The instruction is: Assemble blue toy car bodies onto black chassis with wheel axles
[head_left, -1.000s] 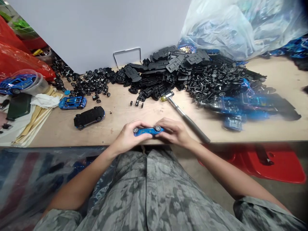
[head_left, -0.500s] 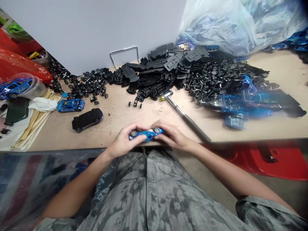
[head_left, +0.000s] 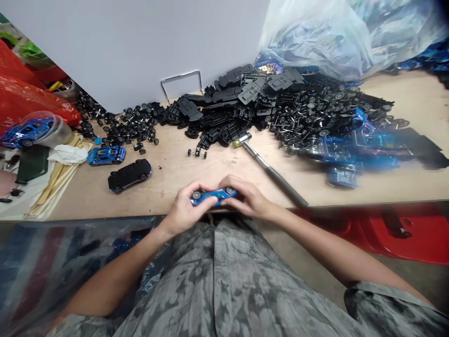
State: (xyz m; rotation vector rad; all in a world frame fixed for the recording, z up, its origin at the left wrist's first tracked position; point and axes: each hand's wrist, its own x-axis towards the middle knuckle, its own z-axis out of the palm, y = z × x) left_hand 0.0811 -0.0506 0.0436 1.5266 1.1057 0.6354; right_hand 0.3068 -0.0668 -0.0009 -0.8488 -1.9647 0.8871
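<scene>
"What's lying on the wooden bench (head_left: 164, 187)?"

"A steel-handled hammer (head_left: 268, 168) is resting beside heaped black car chassis (head_left: 224, 117) and wheel axles (head_left: 133, 124), and a black toy car (head_left: 129, 175) is sitting near a blue toy car (head_left: 105, 155)."

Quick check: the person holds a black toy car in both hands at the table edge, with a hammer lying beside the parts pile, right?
Wrong colour: the toy car between the left hand and right hand is blue, not black, as the head view shows. The hammer does lie beside the parts pile.
</scene>
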